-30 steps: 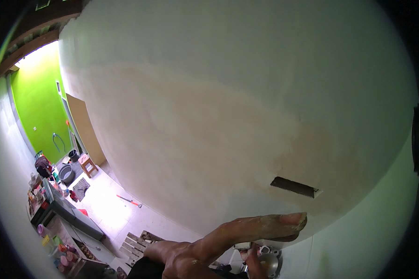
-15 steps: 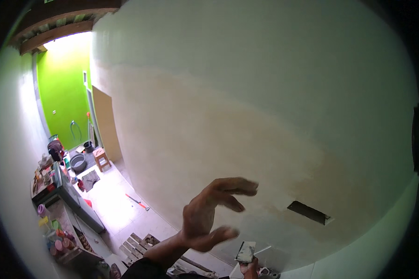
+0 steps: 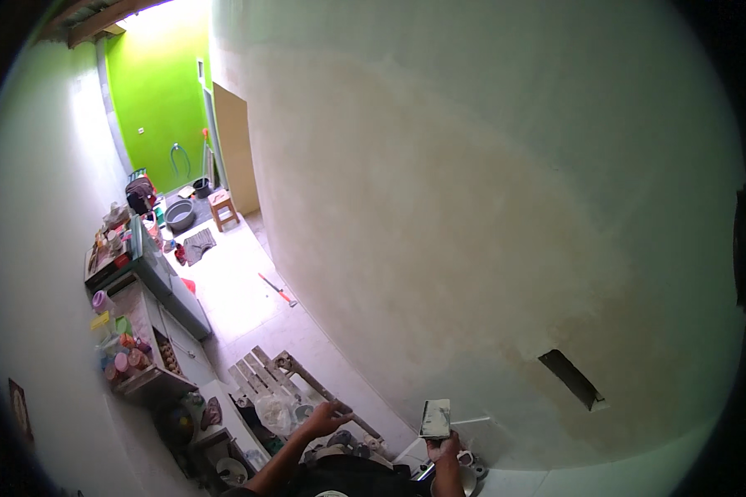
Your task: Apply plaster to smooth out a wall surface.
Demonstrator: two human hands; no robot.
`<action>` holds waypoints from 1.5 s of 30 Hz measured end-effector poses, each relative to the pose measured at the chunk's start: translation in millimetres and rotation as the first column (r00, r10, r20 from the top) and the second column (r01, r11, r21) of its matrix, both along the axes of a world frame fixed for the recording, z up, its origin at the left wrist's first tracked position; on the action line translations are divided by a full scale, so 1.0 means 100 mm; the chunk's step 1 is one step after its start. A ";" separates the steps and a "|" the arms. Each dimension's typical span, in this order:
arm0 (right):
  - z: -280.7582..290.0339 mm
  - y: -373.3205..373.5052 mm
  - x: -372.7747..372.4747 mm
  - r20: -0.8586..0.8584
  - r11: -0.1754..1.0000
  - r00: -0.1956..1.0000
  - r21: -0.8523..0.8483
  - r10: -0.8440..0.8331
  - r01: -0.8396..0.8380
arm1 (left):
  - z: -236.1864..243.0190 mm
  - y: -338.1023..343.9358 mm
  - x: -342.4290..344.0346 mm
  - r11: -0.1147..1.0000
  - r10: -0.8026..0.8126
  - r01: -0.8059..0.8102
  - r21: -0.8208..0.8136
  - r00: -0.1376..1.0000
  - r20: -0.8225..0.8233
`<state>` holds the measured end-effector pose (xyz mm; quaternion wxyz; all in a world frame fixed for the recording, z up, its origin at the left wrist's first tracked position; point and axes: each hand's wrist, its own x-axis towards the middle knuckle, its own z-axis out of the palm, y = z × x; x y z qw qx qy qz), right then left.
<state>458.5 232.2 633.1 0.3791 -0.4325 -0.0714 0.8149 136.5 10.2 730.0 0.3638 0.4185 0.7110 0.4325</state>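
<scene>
My right hand grips a flat rectangular plate with dark edges, its face smeared with pale paste; whether it is a trowel or a small board I cannot tell. My left hand is empty and held low with its fingers stretched out. It appears in front of a slatted wooden bench, close to a clear plastic bag. Beyond both hands rises a large wall with a beige, patchy coat. A narrow rectangular hole is cut in it, right of the plate.
Along the left stand a shelf unit with jars and a grey fridge. A red-handled tool lies on the tiled floor. Farther back are a wooden stool, a grey basin and a bright green wall.
My left hand has dropped from in front of the wall to low over the bench area. The view has tilted down, showing more of the bench. The plate stays in my right hand.
</scene>
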 end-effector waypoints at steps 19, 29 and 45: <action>-0.21 0.08 -0.33 -0.056 0.865 0.866 -0.040 0.498 -0.500 | -0.10 -1.07 1.32 0.849 0.503 -0.459 -0.261 0.853 0.136; -0.21 -0.34 -0.57 0.039 0.640 0.643 -0.159 0.765 -0.752 | -0.16 -1.69 1.77 0.714 0.682 -0.560 -0.421 0.694 0.232; -0.32 -0.90 -1.93 0.043 0.445 0.443 -0.105 0.896 -0.890 | -0.98 -1.77 1.00 0.661 0.750 -0.685 -0.305 0.607 0.261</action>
